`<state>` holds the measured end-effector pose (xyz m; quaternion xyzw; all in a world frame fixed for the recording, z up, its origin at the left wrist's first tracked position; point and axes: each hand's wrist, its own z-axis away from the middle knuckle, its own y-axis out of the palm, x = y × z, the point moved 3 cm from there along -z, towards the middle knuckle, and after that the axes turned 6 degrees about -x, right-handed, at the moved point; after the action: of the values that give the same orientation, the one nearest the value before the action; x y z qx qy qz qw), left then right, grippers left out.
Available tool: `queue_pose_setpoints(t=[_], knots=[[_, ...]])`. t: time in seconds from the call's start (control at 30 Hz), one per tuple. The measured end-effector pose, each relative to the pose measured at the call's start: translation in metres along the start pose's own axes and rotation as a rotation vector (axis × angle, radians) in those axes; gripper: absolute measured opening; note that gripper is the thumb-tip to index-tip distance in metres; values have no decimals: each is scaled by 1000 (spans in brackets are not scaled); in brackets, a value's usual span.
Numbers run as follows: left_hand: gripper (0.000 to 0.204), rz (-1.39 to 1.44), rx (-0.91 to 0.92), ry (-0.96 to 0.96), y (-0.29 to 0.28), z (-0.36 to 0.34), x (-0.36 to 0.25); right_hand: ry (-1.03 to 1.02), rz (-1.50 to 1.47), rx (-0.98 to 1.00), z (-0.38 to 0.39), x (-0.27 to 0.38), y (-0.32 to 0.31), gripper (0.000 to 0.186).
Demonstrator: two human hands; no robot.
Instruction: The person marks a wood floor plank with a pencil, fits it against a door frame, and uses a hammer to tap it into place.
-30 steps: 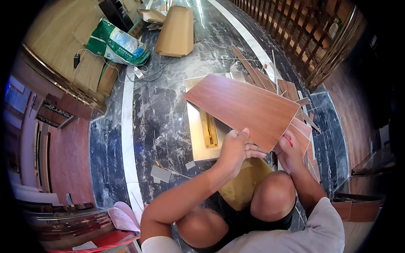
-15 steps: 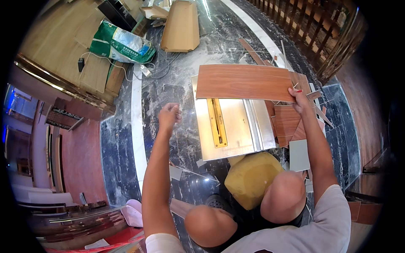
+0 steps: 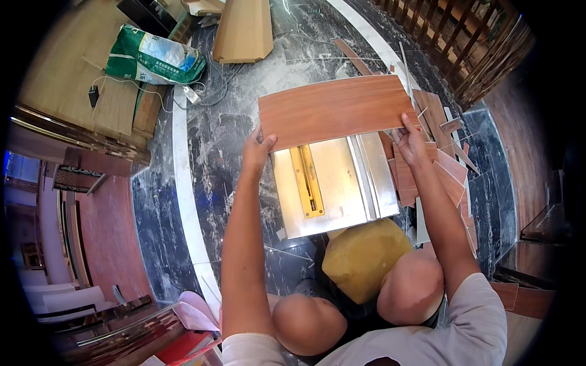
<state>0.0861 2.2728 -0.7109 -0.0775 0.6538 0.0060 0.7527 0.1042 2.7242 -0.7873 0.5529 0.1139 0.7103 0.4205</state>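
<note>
A reddish-brown wood-grain plank (image 3: pixel 336 113) spans the space between my two hands, over the far part of a metal-topped table saw (image 3: pixel 342 189). My left hand (image 3: pixel 257 148) pinches its near left corner, thumb on top. At the right end, my right hand (image 3: pixel 409 141) grips the near corner, also with the thumb on top. Nearer me, the saw's yellow slotted insert (image 3: pixel 309 183) lies uncovered; whether a blade stands in it I cannot make out. Right of the slot runs a grooved metal strip (image 3: pixel 364 177).
A yellow rounded block (image 3: pixel 365 262) stands between the saw and my knees. Plank offcuts (image 3: pixel 448 174) are heaped on the floor right of the saw. A green-and-white bag (image 3: pixel 155 56), a cable and a cardboard box (image 3: pixel 244 30) lie at the far left. Wooden railings (image 3: pixel 452 36) rise at the far right.
My left hand, empty before, has reached the plank's left end and taken hold of it. The plank has tilted slightly, its left end nearer me. My right hand has shifted left along with it.
</note>
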Motion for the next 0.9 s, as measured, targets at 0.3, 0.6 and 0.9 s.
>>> queue_pose_setpoints(t=[0.3, 0.6, 0.9], knots=[[61, -114, -31, 75, -8, -2, 5, 22, 164, -8, 9, -15, 14, 29], [51, -109, -4, 110, -6, 7, 10, 17, 204, 14, 17, -12, 11, 32], [44, -154, 7, 124, -5, 35, 3, 15, 230, 33, 32, -11, -7, 31]])
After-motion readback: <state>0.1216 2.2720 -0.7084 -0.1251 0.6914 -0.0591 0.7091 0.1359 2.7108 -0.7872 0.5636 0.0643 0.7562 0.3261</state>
